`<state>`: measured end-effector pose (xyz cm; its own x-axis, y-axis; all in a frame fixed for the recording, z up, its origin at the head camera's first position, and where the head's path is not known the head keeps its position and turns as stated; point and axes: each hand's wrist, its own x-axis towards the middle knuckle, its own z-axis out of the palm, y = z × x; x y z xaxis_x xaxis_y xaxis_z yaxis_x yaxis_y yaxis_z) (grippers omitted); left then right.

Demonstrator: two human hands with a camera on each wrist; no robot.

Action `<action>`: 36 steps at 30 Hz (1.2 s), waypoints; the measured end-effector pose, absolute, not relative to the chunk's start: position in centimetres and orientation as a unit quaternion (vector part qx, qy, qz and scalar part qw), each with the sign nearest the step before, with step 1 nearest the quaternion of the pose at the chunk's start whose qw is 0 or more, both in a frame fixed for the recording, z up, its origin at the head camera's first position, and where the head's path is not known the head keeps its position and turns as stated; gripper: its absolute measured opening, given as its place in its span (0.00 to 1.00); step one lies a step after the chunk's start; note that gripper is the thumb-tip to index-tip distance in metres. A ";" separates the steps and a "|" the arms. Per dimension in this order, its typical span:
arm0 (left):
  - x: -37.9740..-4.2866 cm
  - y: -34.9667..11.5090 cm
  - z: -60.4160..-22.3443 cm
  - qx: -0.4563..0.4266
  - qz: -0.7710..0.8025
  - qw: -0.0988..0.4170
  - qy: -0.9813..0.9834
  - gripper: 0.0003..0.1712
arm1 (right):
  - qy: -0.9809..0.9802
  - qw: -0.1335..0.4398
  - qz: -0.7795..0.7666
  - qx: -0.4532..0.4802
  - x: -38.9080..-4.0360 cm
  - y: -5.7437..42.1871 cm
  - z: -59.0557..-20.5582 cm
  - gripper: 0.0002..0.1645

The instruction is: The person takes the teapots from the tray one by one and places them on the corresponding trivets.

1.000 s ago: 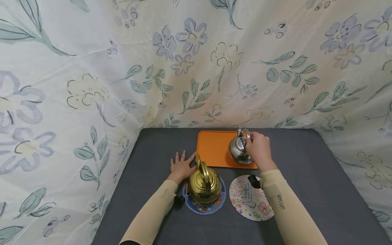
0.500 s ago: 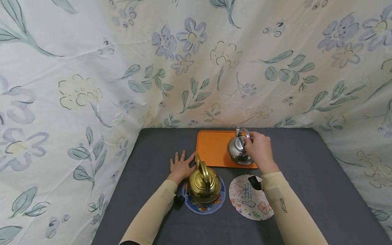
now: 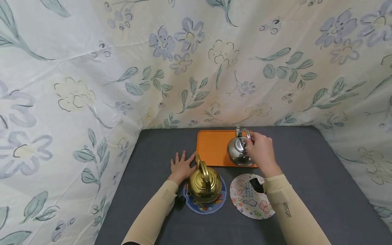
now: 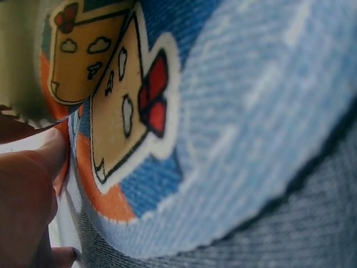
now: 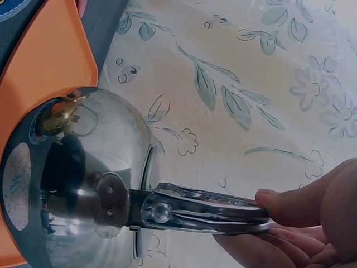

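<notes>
My right hand [image 3: 261, 151] grips the looped handle of a silver kettle [image 3: 236, 154] over the right part of an orange tray [image 3: 212, 146]. In the right wrist view, thumb and fingers close round that handle [image 5: 206, 209]; whether the kettle's base touches the tray cannot be told. With fingers spread, my left hand [image 3: 180, 167] lies on the table at the tray's near left corner, the thumb side beside a gold kettle [image 3: 199, 187]. That kettle stands on a blue round mat [image 3: 219, 204], its spout pointing toward the tray.
A white floral round mat [image 3: 248, 200] lies right of the blue one, partly under my right forearm. Dark grey cloth covers the table [image 3: 303, 163]. Behind and at the sides hangs a flower-patterned curtain [image 3: 226, 95].
The silver kettle has shifted very slightly left and nearer, still in my right hand. My right wrist has turned a little outward. The left hand stays where it was.
</notes>
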<state>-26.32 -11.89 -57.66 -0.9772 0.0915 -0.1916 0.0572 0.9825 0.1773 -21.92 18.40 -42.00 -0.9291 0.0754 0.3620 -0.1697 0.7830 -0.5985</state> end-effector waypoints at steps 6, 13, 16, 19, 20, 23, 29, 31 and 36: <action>-26.3 -12.1 -57.6 0.043 0.084 0.101 0.990 0.39 | -0.924 0.193 0.328 0.029 -21.3 18.3 -41.9 0.18; -26.5 -12.0 -57.6 0.044 0.084 0.103 0.990 0.39 | -0.924 0.194 0.330 0.024 -20.4 18.3 -41.3 0.18; -26.5 -12.0 -57.6 0.041 0.085 0.105 0.990 0.39 | -0.924 0.194 0.329 0.024 -20.0 18.3 -41.0 0.18; -26.5 -11.9 -57.5 0.040 0.085 0.106 0.990 0.39 | -0.925 0.193 0.325 0.023 -19.5 18.4 -40.7 0.19; -26.5 -11.9 -57.5 0.040 0.085 0.107 0.990 0.39 | -0.926 0.192 0.324 0.023 -19.3 18.4 -40.7 0.19; -26.5 -11.9 -57.3 0.041 0.086 0.105 0.990 0.39 | -0.927 0.189 0.322 0.026 -18.8 18.4 -40.4 0.20; -26.5 -11.8 -57.2 0.041 0.087 0.102 0.990 0.39 | -0.924 0.196 0.326 0.036 -18.1 18.5 -40.1 0.20; -26.5 -11.9 -57.3 0.041 0.085 0.102 0.990 0.39 | -0.924 0.196 0.326 0.038 -18.0 18.5 -40.1 0.19; -26.6 -12.0 -57.9 0.041 0.087 0.101 0.990 0.39 | -0.922 0.203 0.328 0.043 -17.6 18.5 -40.2 0.19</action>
<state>-26.62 -12.03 -57.90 -0.9761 0.0991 -0.1934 0.0639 0.9815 0.1805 -17.63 18.49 -40.16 -0.9136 0.0544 0.4030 -0.2124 0.7813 -0.5869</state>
